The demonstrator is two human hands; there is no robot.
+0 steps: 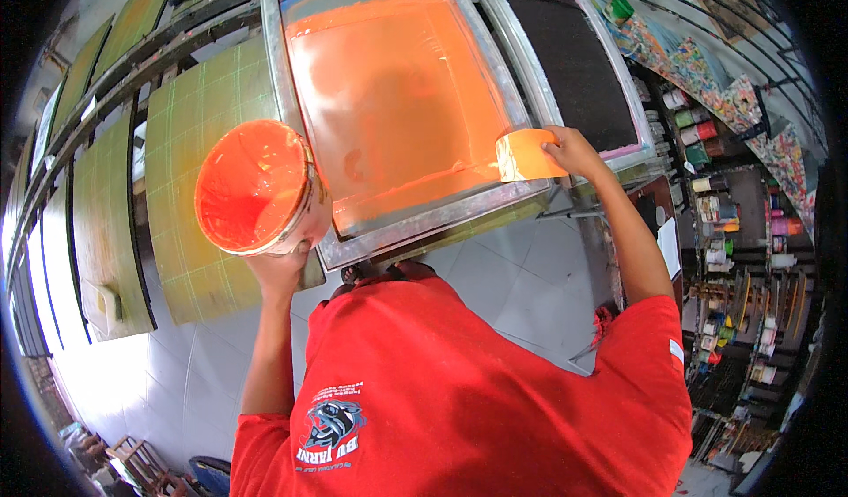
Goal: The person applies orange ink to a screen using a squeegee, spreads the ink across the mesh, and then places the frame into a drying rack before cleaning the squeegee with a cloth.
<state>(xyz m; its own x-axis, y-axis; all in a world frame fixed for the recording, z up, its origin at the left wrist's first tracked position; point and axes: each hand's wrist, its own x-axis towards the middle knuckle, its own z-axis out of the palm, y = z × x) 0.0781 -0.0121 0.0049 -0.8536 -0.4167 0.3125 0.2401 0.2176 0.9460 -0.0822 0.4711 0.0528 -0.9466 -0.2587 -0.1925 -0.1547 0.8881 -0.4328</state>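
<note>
My left hand (281,265) grips a white bucket (309,214) of bright orange ink (243,192) from below, tilted over the frame's left side; its fingers are partly hidden. My right hand (570,152) holds a flat orange scraper (530,156), stained paler at one end, at the lower right inner corner of the screen. The screen's metal frame (415,223) surrounds a mesh (397,91) spread with orange ink, with bluish-grey showing along the top and grey near the bottom edge.
A second frame with dark mesh (574,73) adjoins on the right. Greenish boards (203,99) lie on black rails to the left. Shelves of paint containers (711,205) stand at the right, below a splattered ledge (724,91). A grey tiled floor (539,285) shows below; stools (132,462) stand at bottom left.
</note>
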